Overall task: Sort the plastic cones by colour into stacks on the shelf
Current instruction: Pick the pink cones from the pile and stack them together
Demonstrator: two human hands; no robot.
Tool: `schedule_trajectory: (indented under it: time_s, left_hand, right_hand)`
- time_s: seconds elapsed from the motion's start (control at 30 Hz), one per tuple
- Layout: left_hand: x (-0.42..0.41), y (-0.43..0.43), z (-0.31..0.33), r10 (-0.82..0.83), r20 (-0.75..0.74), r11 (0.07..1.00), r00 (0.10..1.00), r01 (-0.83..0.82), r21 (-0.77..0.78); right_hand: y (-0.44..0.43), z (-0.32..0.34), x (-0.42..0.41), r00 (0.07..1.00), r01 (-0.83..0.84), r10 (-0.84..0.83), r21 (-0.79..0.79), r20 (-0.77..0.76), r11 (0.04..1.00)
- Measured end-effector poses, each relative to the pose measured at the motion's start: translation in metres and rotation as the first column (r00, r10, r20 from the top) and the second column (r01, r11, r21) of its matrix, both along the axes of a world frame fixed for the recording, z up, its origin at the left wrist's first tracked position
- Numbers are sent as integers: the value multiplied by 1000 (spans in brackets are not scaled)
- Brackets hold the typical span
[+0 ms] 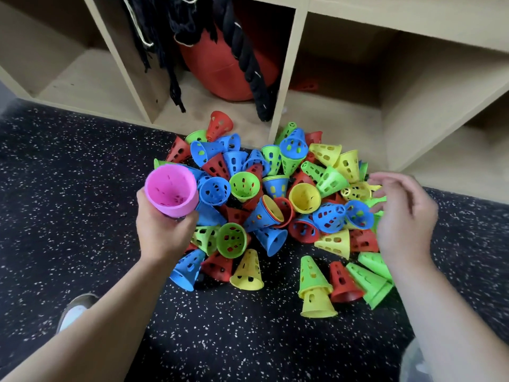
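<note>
Holding: left grip point(162, 230) clasps pink cone point(172, 188), mouth up, axis upright, at left edge of pile point(261, 199).
Right grip point(405, 216): released, hovering over its right edge.
Shelf point(338, 125): far, behind pile.

Bare forearms point(91, 323), pale shoe point(72, 311), mottled grey garment point(416, 363)

Cones point(248, 194) front shelf point(286, 78) (lt bay point(82, 78) free).
</note>
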State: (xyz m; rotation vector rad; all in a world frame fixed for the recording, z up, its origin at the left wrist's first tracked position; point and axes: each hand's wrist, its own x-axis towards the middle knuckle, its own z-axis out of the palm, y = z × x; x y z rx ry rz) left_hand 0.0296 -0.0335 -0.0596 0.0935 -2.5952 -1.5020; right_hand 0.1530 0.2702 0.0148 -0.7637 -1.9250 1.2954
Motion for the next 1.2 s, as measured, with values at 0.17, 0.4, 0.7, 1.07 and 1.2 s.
schedule_trajectory:
  time_s: [0.17,0.4,0.7,1.07,1.2]
  left_hand:
    - [7,25,7,-97,-22,995,995,97,12]
    - [7,71,32,-300,-52,954,952,301,11]
    - [25,137,77,-566,-150,817,811,576,29]
    - [29,198,158,-684,-177,723,708,689,-38]
    - [11,203,202,-644,-177,758,744,652,-15]
  right_hand:
    - [33,0,18,994,-109,105,157,35,982]
    - [61,35,20,907,-414,352,332,231,848]
    - [67,85,23,702,-702,533,335,472,628]
    - [81,174,-3,685,-723,518,566,512,396]
    - [87,190,-21,757,-620,490,713,433,327]
